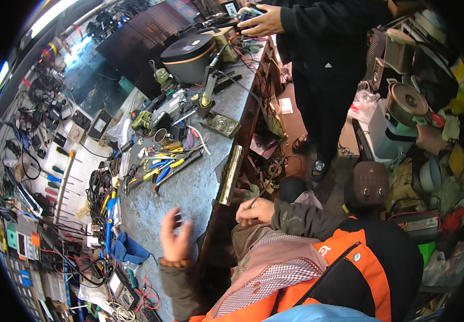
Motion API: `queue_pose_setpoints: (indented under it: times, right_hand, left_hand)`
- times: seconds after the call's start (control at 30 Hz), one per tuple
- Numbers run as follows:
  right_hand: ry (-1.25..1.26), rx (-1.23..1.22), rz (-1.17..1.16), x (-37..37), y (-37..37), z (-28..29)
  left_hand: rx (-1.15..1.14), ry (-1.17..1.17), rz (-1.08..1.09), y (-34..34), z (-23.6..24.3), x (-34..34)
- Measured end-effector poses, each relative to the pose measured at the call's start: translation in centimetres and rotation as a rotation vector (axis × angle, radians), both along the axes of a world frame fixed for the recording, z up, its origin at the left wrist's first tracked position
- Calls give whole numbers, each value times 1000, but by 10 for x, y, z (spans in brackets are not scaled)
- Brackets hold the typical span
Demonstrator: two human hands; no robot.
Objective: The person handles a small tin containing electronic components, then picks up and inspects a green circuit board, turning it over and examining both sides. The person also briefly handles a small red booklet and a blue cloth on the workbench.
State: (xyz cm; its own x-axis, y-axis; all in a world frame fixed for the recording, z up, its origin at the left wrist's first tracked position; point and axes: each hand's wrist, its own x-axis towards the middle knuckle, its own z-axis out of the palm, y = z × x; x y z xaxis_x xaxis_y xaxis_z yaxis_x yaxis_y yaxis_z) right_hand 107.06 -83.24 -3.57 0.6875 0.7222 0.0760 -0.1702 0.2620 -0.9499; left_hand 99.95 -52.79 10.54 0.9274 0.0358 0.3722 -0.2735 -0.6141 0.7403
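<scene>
My left hand [177,236] is raised over the near part of the blue-grey workbench [189,188], fingers bent and apart, somewhat blurred, holding nothing I can see. My right hand [256,211] is closed above my lap, past the bench edge. A thin dark cord-like thing [265,188] reaches up from its fingers; what exactly they grip cannot be made out. Beyond my left hand lies a cluster of pliers [162,169] with blue and yellow handles. A checked cloth [275,249] covers my lap.
A metal strip [232,174] lines the bench edge. Farther back are a metal tray [221,125], a yellow-green power tool [141,122] and a dark rounded appliance [189,56]. A blue cloth [128,249] lies left. Another person [326,64] stands opposite; appliances crowd the right.
</scene>
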Motion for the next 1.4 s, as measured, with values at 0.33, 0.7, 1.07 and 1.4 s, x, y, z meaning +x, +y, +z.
queue_pose_setpoints:
  times: [0.33, 0.7, 1.07, 1.4]
  right_hand:
    - [299, 614, 202, 17, -44, 55]
    - [-251, 67, 106, -37, -31, 108]
    - [444, 756, -246, 6, -39, 71]
    - [269, 784, -53, -3, -43, 95]
  left_hand:
    - [-592, 453, -532, -144, -53, -4]
    - [-850, 477, -613, -156, -7, 21]
    - [-546, 390, -225, -149, -42, 0]
    - [-665, 707, -849, -154, -69, -20]
